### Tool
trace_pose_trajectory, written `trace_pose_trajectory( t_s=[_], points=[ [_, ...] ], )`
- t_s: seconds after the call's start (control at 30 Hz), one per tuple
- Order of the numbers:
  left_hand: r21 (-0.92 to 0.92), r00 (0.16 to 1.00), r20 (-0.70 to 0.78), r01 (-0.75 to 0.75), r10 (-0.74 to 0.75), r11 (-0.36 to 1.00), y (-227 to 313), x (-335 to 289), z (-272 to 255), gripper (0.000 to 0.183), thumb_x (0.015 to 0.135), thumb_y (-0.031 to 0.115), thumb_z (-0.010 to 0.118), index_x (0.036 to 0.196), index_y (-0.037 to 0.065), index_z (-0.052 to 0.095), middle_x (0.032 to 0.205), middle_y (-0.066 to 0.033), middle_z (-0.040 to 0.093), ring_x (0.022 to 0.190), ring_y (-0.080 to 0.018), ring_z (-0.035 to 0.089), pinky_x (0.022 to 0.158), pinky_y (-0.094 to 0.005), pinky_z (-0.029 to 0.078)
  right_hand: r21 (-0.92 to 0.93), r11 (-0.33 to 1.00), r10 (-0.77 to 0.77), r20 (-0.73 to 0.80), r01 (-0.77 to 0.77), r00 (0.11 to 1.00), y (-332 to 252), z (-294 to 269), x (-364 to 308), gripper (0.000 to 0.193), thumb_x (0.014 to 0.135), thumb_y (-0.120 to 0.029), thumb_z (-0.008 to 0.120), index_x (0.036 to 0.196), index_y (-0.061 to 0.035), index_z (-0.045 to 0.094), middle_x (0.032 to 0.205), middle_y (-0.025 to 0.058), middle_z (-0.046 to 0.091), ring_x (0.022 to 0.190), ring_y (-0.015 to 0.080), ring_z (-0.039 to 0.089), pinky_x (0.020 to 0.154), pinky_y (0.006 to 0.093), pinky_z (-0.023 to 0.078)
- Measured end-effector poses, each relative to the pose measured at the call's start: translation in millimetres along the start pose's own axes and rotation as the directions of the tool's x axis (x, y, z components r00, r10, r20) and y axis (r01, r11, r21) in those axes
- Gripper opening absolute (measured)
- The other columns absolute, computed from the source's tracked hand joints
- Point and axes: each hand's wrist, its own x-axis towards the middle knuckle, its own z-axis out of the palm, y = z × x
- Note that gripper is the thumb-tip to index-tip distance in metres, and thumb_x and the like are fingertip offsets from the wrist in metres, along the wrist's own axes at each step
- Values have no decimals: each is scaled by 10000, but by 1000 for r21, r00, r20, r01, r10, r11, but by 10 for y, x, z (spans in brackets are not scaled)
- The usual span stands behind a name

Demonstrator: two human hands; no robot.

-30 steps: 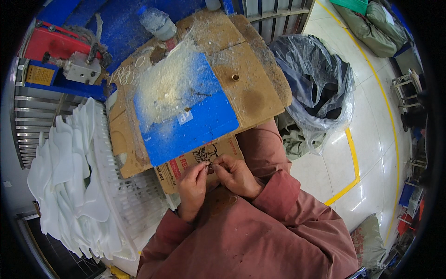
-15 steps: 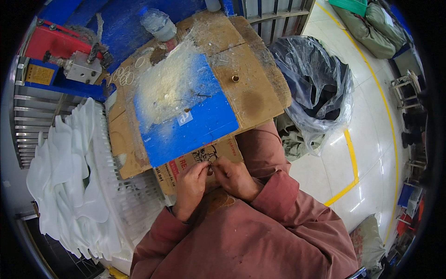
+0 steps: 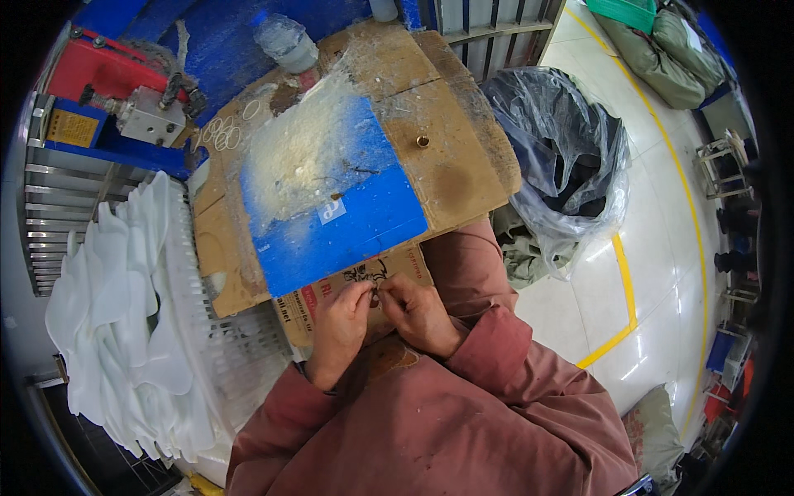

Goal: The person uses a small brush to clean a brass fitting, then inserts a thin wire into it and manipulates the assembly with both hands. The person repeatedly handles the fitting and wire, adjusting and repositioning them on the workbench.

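Observation:
My left hand and my right hand meet above my lap, fingertips pinched together. Between them is something small and dark that I cannot make out. Just beyond my fingers lies a printed cardboard box, partly under the work surface. A blue sheet rests there on brown cardboard, and a heap of pale cream crumbs covers its far half. A small white label is stuck on the sheet. To its right stands a small brass-coloured ring.
Several thin pale rings lie at the far left, near a clear bottle. White curved sheets stand in a white plastic crate on the left. A plastic-lined bag sits right. Red machinery is at the upper left.
The whole view has shifted very slightly. My hands stay pinched together in nearly the same place, with only a small movement of the fingers.

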Motion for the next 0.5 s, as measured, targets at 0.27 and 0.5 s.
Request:
trace_pose_trajectory(
  t_s=[0.27,0.5],
  points=[
    [120,959,279,-96,59,988,-106,-17,-127,144,937,34,568,1020,-37,661,936,-201,682,868,-357,680,709,-414,537,19,966,241,289,-257,927,-33,-128,42,105,946,-95,589,959,8,596,793,206,651,700,323,650,611,386,502],
    [-64,994,99,61,-55,996,16,12,-110,154,935,54,602,1048,-15,680,925,-195,699,795,-334,692,707,-380,535,-48,999,19,77,-16,997,-119,-44,56,104,981,-112,592,978,-12,619,666,93,615,576,141,584,525,319,446]
  ],
)
